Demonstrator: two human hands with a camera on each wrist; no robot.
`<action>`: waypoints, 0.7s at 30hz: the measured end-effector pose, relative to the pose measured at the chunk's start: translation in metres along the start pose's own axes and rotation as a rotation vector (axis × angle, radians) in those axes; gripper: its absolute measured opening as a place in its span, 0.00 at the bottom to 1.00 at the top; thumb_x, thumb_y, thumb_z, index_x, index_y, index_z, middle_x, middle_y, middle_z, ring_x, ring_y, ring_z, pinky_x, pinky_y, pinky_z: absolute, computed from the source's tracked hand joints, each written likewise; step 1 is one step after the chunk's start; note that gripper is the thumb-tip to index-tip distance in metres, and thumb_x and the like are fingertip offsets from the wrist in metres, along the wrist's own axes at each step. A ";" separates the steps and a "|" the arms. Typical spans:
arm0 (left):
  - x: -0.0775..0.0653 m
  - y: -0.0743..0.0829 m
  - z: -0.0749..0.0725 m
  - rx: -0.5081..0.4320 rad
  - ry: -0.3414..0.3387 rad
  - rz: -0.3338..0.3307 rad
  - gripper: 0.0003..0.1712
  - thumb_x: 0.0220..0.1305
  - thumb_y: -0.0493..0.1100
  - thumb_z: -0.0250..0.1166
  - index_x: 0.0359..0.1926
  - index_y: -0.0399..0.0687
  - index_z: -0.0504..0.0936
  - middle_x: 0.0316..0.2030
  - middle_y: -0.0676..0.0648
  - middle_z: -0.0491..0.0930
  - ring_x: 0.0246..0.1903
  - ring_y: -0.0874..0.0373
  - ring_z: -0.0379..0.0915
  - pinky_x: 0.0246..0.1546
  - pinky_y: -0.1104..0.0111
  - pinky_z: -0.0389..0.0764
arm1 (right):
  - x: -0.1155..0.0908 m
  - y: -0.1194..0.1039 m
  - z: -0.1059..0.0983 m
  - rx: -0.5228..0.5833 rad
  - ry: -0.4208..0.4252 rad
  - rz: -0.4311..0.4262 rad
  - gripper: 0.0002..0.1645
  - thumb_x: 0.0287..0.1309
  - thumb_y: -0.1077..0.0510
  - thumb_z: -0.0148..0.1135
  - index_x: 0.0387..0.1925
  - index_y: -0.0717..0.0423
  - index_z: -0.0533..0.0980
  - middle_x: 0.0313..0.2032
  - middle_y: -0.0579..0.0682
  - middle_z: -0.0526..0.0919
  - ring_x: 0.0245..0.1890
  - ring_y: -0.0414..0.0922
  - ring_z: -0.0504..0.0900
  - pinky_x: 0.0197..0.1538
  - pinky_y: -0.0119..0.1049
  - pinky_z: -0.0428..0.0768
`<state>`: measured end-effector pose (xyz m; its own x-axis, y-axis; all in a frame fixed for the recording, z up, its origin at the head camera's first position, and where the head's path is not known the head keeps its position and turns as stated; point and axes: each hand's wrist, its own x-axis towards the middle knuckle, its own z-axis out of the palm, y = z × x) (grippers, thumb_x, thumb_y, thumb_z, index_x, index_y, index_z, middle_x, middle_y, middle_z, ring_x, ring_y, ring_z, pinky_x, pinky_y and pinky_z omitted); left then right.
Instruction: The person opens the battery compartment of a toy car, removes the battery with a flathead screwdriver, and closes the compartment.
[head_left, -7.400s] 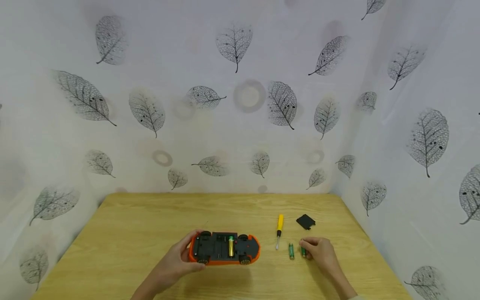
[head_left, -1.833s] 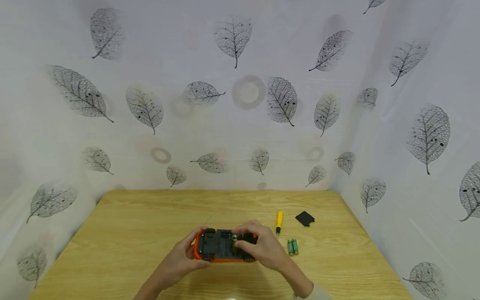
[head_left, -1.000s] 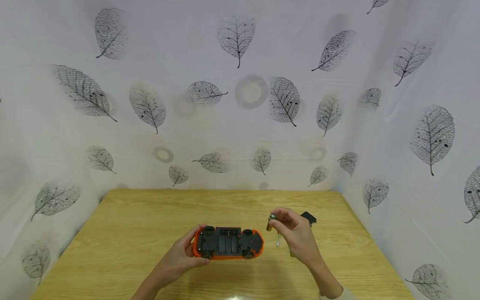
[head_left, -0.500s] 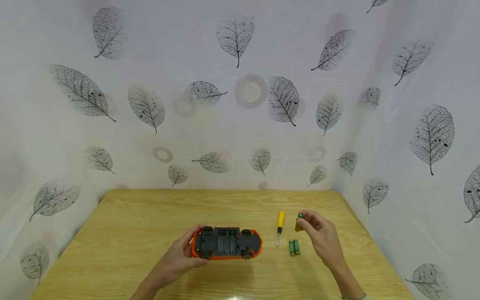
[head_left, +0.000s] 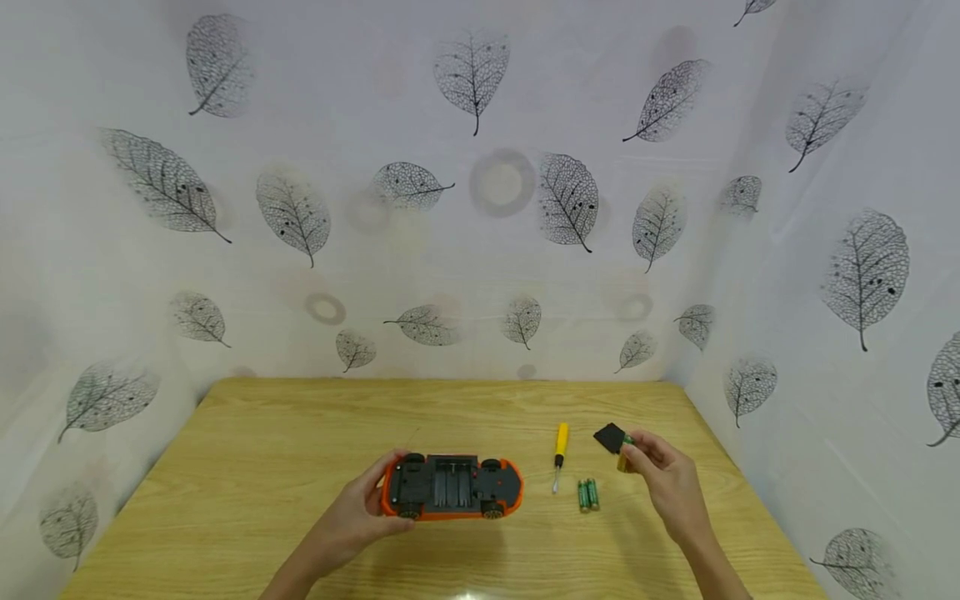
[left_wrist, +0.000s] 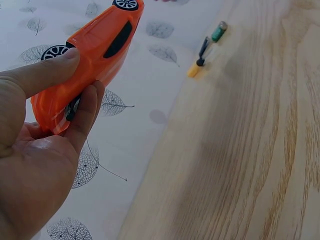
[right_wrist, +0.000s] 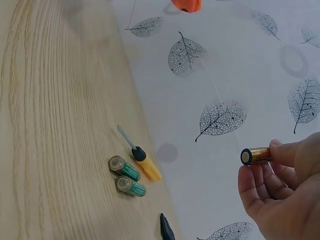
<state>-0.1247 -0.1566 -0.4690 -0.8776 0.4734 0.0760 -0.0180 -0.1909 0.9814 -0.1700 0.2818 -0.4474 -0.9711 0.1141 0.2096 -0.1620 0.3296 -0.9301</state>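
My left hand (head_left: 356, 518) grips the rear end of an orange toy car (head_left: 453, 487), thumb on one side and fingers on the other. The car is upside down above the table, its black underside and bare battery compartment facing up. In the left wrist view the orange body (left_wrist: 95, 55) shows from the side. At the right, my right hand (head_left: 671, 487) pinches a gold and green battery (right_wrist: 256, 155) between thumb and fingers, in the air. It overlaps the black battery cover (head_left: 611, 437) in the head view. Two green batteries (head_left: 588, 495) lie side by side on the table.
A screwdriver (head_left: 560, 456) with a yellow handle lies between the car and the batteries, its tip toward me. The wooden table (head_left: 300, 433) ends at a white leaf-printed curtain (head_left: 450, 267) at the back and sides.
My right hand has lifted a gold and green battery out of the car's compartment and carried it right, to beside the black cover. Earlier the two green batteries came to lie together. The left hand keeps its grip.
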 end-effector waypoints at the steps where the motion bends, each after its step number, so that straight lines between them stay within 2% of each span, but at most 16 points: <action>1: 0.000 0.000 0.000 0.002 -0.001 0.002 0.57 0.63 0.27 0.70 0.81 0.32 0.41 0.75 0.20 0.45 0.61 0.55 0.77 0.54 0.60 0.85 | 0.000 0.002 -0.001 0.000 -0.001 0.015 0.21 0.73 0.57 0.63 0.57 0.71 0.78 0.43 0.54 0.87 0.40 0.37 0.85 0.45 0.29 0.85; 6: 0.000 0.000 0.000 0.018 0.001 0.012 0.56 0.63 0.26 0.69 0.81 0.31 0.41 0.75 0.20 0.46 0.61 0.55 0.77 0.54 0.60 0.85 | 0.003 0.013 -0.002 0.004 -0.015 0.096 0.25 0.73 0.56 0.64 0.61 0.71 0.76 0.47 0.54 0.86 0.41 0.37 0.85 0.46 0.29 0.85; 12: -0.002 0.001 0.001 0.021 -0.001 0.018 0.56 0.63 0.25 0.69 0.81 0.31 0.42 0.74 0.20 0.47 0.61 0.53 0.77 0.54 0.60 0.85 | 0.005 0.027 0.001 0.026 -0.023 0.150 0.21 0.72 0.60 0.65 0.58 0.71 0.77 0.42 0.54 0.86 0.37 0.42 0.85 0.44 0.32 0.86; 21: -0.002 0.002 0.000 0.000 0.002 -0.006 0.57 0.63 0.27 0.71 0.81 0.31 0.41 0.75 0.20 0.45 0.61 0.52 0.77 0.54 0.60 0.85 | 0.005 0.044 0.002 -0.064 -0.065 0.259 0.22 0.71 0.61 0.64 0.60 0.74 0.76 0.44 0.61 0.87 0.36 0.44 0.85 0.41 0.33 0.87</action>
<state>-0.1230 -0.1581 -0.4671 -0.8784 0.4728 0.0693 -0.0236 -0.1877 0.9819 -0.1822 0.2947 -0.4877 -0.9883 0.1426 -0.0543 0.1024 0.3562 -0.9288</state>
